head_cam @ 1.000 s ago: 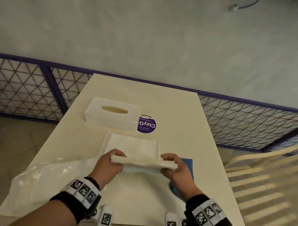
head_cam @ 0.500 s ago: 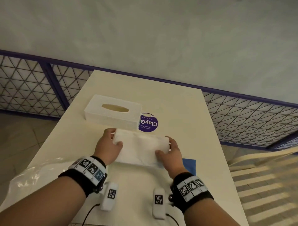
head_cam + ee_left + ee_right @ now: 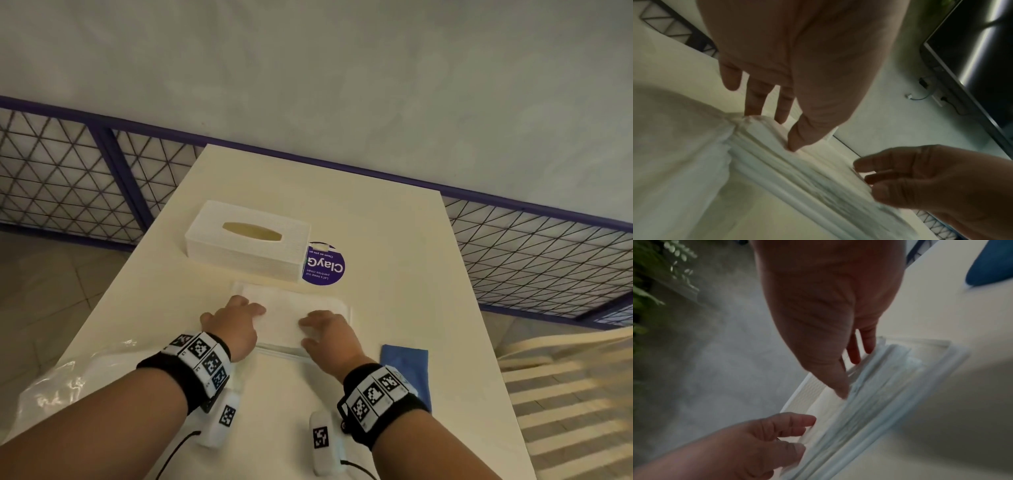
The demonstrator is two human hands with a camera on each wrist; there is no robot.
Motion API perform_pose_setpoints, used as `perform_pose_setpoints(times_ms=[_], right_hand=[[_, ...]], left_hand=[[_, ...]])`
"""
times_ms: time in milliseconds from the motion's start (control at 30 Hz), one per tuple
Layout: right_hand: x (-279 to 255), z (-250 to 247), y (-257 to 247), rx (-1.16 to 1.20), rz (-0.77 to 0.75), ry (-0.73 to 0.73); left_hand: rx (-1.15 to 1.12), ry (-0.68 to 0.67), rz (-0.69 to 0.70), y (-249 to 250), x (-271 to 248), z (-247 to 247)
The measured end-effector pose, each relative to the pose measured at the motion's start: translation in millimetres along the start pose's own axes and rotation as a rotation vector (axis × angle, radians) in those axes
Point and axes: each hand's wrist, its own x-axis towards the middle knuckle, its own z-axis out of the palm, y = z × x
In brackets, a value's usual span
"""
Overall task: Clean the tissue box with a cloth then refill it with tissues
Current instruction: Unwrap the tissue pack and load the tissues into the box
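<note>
The white tissue box cover (image 3: 246, 240) with its oval slot stands at the table's far middle. Just in front lies the box's flat base tray (image 3: 281, 351), with a white tissue stack (image 3: 287, 308) laid in it. My left hand (image 3: 239, 318) rests on the stack's left end, fingers straight, thumb tip touching the top (image 3: 777, 128). At the right end my right hand (image 3: 322, 329) lies with its fingers on the stack and its thumb at the near edge (image 3: 850, 376). Neither hand grips the stack. A blue cloth (image 3: 407, 363) lies flat to the right of my right wrist.
A crumpled clear plastic wrapper (image 3: 68, 387) lies at the table's near left. A round purple sticker (image 3: 323, 265) is on the table (image 3: 376, 240) beside the cover. A purple mesh railing (image 3: 534, 260) runs behind the table. A slatted chair (image 3: 565, 394) stands at the right.
Both hands carried the tissue stack forward from above the near table and set it down in the base tray. The grip on its ends has loosened to resting fingers.
</note>
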Motion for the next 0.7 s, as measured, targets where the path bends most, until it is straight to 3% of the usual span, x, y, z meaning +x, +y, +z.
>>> perform_pose_setpoints(times_ms=[267, 367, 467, 533, 600, 700], right_hand=[[-0.5, -24.6, 21.1, -0.266, 0.047, -0.094], [-2.2, -32.3, 20.2, -0.235, 0.066, -0.066], [-1.4, -23.3, 5.3, -0.007, 0.088, 0.121], [-1.9, -12.6, -16.0, 0.058, 0.01, 0.173], [-3.9, 0.8, -42.5, 0.035, -0.106, 0.102], [-2.9, 28.2, -77.7, -0.081, -0.269, -0.123]], left_hand=[[-0.004, -0.083, 0.156, 24.4, 5.6, 4.5], [-0.051, -0.116, 0.197, 18.5, 2.4, -7.9], [-0.165, 0.001, 0.157, -7.9, -8.8, -28.2], [-0.234, 0.123, 0.077, -34.3, -21.9, -36.7], [-0.256, 0.24, -0.026, -61.9, -38.6, -36.5], [-0.177, 0.388, -0.132, -96.1, -63.9, -23.4]])
